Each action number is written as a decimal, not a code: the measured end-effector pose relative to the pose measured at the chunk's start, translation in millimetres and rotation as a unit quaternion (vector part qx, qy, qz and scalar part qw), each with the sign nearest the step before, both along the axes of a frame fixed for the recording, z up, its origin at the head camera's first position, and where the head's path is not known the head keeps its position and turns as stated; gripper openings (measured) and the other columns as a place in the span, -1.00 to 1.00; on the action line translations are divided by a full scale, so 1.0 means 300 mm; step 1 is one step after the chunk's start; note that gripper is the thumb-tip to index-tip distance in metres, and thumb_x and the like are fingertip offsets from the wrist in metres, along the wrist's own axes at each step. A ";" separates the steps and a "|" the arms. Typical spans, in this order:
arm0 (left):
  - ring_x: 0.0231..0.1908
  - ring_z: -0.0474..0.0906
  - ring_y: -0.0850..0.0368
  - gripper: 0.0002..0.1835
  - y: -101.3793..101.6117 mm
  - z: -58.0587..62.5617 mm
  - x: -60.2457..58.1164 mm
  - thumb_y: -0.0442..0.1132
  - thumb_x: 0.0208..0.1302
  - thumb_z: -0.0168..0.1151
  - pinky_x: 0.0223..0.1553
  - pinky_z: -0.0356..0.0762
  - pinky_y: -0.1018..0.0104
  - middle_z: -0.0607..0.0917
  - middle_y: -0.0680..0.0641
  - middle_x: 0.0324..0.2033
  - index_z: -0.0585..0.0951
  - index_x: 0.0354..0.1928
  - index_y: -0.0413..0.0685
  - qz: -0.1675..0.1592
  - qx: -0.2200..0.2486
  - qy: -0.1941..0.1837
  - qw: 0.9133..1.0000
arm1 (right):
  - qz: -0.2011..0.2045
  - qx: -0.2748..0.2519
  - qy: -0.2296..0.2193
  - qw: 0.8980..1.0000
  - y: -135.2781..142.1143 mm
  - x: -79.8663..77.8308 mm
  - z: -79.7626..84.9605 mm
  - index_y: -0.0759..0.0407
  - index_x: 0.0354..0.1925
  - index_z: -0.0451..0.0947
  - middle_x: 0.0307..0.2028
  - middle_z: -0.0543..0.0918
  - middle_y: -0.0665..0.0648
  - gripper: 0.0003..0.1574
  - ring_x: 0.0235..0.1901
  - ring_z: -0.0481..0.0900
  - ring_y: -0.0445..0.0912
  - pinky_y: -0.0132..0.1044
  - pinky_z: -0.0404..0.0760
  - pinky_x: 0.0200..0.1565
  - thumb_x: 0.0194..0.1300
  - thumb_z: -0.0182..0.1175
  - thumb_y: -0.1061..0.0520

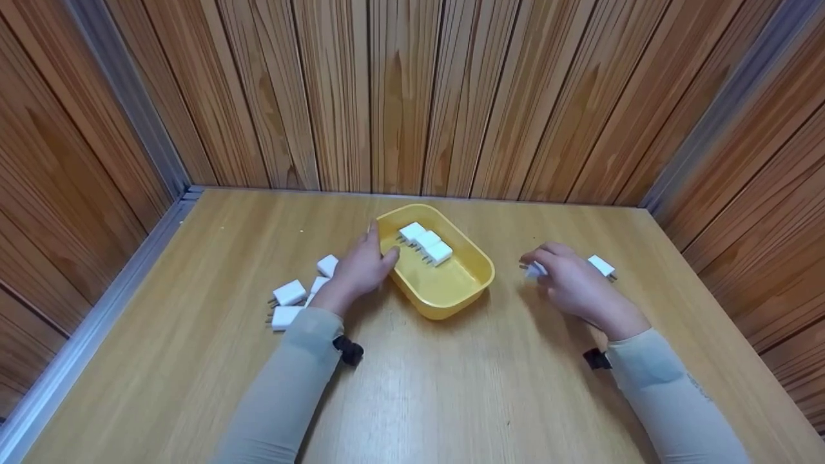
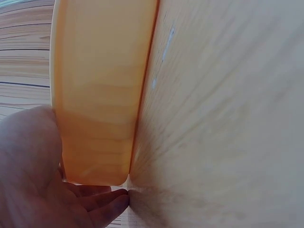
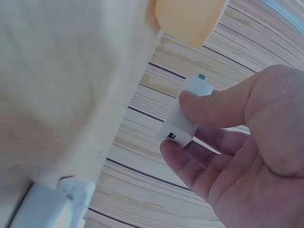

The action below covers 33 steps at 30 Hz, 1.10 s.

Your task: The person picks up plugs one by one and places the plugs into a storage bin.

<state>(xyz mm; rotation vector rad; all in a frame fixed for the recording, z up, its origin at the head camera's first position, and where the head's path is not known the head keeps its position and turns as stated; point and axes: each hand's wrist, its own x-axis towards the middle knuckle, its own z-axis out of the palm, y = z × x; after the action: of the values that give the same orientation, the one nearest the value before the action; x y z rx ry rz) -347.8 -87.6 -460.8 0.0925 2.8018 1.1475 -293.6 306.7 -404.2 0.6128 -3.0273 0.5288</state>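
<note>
Right of the tub (image 1: 438,310), w/ a stretch of table (image 1: 412,386) between, my R hand (image 1: 567,280) pinches one plug (image 1: 535,270) b/w thumb and fingers; grip's narrow, just the plug's width, and it looks to be off the table. Key relation: tub lies L of that plug, well apart, roughly level w/ it near-to-far. Plug's long axis runs approx. L–R, prongs (image 3: 202,77) on the tub side, slot (image 3: 171,136) at the opposite end. Tub's own long axis goes diag., far L to near R, so its near-R end is the part closest to my R hand.

My L hand (image 1: 362,265) is the nearer one, in fact on the tub: thumb over the L rim, fingers round the outside, holding its far-L part. Tub sits upright on the table AFAICT. Three plugs (image 1: 427,241) lie inside in a row, touching or nearly so, toward the far L, prongs pointing near L.

Loose plug (image 1: 601,266) lies just R of my R hand. More plugs (image 1: 289,293) are L of my L hand; it partly hides some, so no exact count.
</note>
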 end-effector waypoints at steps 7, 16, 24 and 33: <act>0.51 0.37 -0.22 0.02 -0.004 -0.001 0.002 0.29 0.67 0.03 0.52 0.38 -0.19 0.10 -0.23 0.76 -0.19 0.84 0.02 0.001 0.004 -0.004 1.000 | 0.012 -0.006 0.008 1.000 -0.042 -0.009 0.043 0.12 0.40 0.64 0.26 0.62 0.21 -0.47 0.29 0.58 0.24 0.35 0.56 0.35 0.57 0.22 0.39; 0.43 0.43 -0.19 0.03 0.000 0.001 0.000 0.26 0.66 0.04 0.52 0.37 -0.17 0.17 -0.28 0.72 -0.19 0.84 -0.05 -0.003 0.001 0.004 1.000 | 0.052 -0.003 0.062 0.997 -0.109 -0.035 0.062 0.16 0.36 0.67 0.25 0.66 0.23 -0.48 0.27 0.61 0.25 0.33 0.58 0.32 0.52 0.25 0.42; 0.39 0.45 -0.21 0.04 0.002 0.002 0.002 0.28 0.65 0.04 0.39 0.47 -0.13 0.19 -0.24 0.71 -0.22 0.84 0.03 0.003 0.004 -0.011 1.000 | 0.060 -0.021 0.045 0.997 -0.184 -0.053 0.079 0.13 0.35 0.68 0.24 0.65 0.20 -0.48 0.30 0.58 0.22 0.30 0.56 0.36 0.54 0.24 0.41; 0.40 0.45 -0.22 0.03 0.003 0.003 0.006 0.27 0.66 0.06 0.29 0.56 -0.09 0.15 -0.21 0.73 -0.23 0.85 0.08 0.008 0.010 -0.019 1.000 | 0.084 -0.012 0.034 0.996 -0.268 -0.073 0.086 0.10 0.35 0.69 0.27 0.65 0.18 -0.44 0.33 0.57 0.19 0.26 0.55 0.40 0.50 0.25 0.43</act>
<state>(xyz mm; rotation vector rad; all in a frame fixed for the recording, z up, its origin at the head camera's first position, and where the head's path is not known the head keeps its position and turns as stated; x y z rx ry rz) -346.1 -86.7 -460.0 0.0503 2.7617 1.1689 -315.6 226.4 -378.3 0.8698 -2.9175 0.5348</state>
